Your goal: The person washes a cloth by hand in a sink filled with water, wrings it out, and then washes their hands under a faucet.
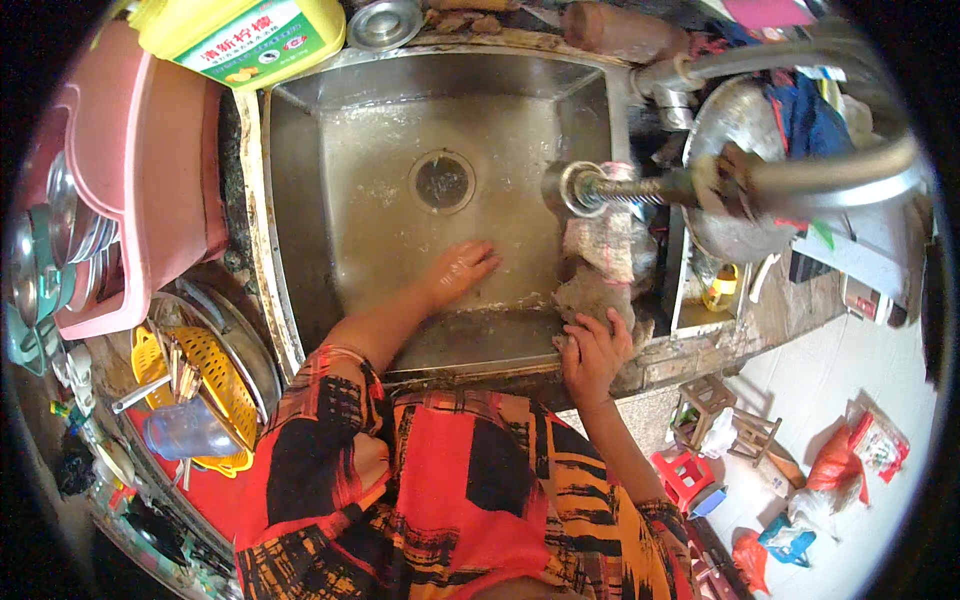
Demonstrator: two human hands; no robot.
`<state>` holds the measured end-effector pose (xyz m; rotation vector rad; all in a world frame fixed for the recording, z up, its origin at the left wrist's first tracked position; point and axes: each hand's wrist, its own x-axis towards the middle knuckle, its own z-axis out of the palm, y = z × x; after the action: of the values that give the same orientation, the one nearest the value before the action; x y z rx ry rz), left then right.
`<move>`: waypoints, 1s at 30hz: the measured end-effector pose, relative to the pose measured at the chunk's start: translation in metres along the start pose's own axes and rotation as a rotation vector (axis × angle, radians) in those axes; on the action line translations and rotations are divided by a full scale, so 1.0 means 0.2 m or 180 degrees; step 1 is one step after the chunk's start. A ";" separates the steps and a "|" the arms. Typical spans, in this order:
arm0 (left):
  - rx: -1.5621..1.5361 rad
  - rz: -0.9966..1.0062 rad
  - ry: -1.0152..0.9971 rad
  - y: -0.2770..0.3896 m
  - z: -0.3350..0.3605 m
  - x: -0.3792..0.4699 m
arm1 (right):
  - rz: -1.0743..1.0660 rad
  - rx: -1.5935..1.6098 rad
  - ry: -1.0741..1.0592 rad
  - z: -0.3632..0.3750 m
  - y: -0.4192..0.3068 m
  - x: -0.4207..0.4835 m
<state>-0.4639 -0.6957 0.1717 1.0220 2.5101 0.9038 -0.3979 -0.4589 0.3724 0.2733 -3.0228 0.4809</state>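
My left hand (459, 271) reaches into a stainless steel sink (289, 217), low over its wet floor, with the fingers slightly apart and nothing seen in them. The round drain (442, 182) lies beyond the fingertips. At the sink's right rim, my right hand (598, 352) has its fingertips against a rumpled grey-brown cloth (592, 296). Whether the fingers grip this cloth is hidden. A lighter checked cloth (601, 241) lies just beyond it on the same rim. Cloudy water or film covers the sink floor.
The faucet spout (585, 189) hangs over the sink's right side. A yellow detergent jug (247, 37) stands at the back left. Left are a pink dish bin (172, 165) and a yellow basket (232, 390) with chopsticks. A metal lid (731, 217) leans at right.
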 end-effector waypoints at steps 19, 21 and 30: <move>-0.6574 -0.1214 0.0653 0.81 -0.73 0.14 | 0.0074 0.1096 0.0786 -0.07 0.02 -0.06; -0.6322 -0.1089 0.0395 0.96 -0.72 0.19 | 0.0037 0.1103 0.0951 -0.24 -0.03 -0.04; -0.5444 -0.0904 -0.0497 1.74 -0.33 0.62 | 0.0115 0.1029 0.1865 -0.61 0.51 -0.41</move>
<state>-0.3997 -0.4443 0.4431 0.0855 0.8870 2.0051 -0.3308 -0.3118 0.4500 0.0717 -2.3789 0.8762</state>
